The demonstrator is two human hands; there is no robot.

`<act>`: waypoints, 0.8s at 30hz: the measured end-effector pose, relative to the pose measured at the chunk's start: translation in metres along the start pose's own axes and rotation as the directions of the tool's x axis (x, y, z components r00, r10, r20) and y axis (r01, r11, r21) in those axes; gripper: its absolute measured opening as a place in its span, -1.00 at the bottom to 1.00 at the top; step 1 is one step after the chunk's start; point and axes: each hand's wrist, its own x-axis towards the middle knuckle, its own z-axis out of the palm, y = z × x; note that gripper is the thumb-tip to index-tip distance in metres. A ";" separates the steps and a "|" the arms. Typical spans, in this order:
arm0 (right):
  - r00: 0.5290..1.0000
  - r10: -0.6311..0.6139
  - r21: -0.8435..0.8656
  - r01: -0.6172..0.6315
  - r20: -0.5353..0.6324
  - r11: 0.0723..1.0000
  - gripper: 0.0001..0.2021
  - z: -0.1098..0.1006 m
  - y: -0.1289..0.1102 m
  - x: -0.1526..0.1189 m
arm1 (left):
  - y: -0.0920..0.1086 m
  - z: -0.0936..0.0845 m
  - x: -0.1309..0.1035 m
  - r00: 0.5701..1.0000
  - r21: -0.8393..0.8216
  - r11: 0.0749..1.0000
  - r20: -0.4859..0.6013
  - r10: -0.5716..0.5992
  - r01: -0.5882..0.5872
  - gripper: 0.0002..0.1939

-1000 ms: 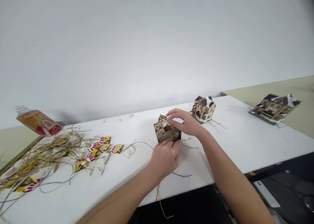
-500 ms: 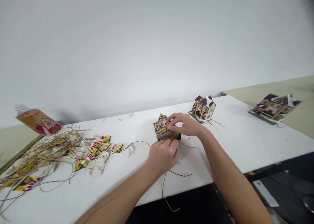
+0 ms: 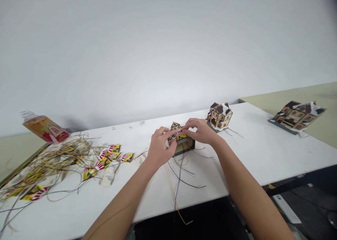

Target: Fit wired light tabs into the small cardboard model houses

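right, both hands are busy at the small model house (image 3: 188, 147) near the middle of the white table (image 3: 237, 159). the left hand (image 3: 161, 147) has thumb and forefinger moderately apart, touching the house's left part; the right hand (image 3: 200, 130) narrows its fingertips on a red-and-white striped piece (image 3: 181, 135) at the house front. thin wires (image 3: 179, 177) trail from the house's open underside, some past the table's near edge.

farther right stands a second model house (image 3: 220, 116), and a third house (image 3: 300, 116) sits at the far right, both on grey bases. over on the left lies a tangle of wires (image 3: 60, 155) with striped yellow cards (image 3: 127, 157) around it. a bottle (image 3: 44, 128) tilts behind the tangle, its orange-and-red label printed too small for me to read. tiny dark marks (image 3: 113, 128) near the table's far edge are illegible too, and a pale slab (image 3: 286, 209) below the table, at right, carries a round dark mark.
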 end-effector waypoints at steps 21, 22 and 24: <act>0.972 0.205 -0.094 -0.195 0.118 0.976 -0.76 -0.002 0.003 0.005 | 0.008 -0.005 0.001 0.958 0.127 0.983 0.237 -0.161 0.134 -0.66; 0.970 0.208 -0.107 -0.195 0.125 0.975 -0.76 -0.003 0.002 0.006 | 0.007 -0.005 0.002 0.958 0.128 0.983 0.238 -0.161 0.133 -0.66; 0.965 0.222 -0.131 -0.204 0.141 0.970 -0.77 -0.004 -0.001 0.008 | 0.007 -0.004 0.002 0.957 0.128 0.983 0.240 -0.162 0.134 -0.67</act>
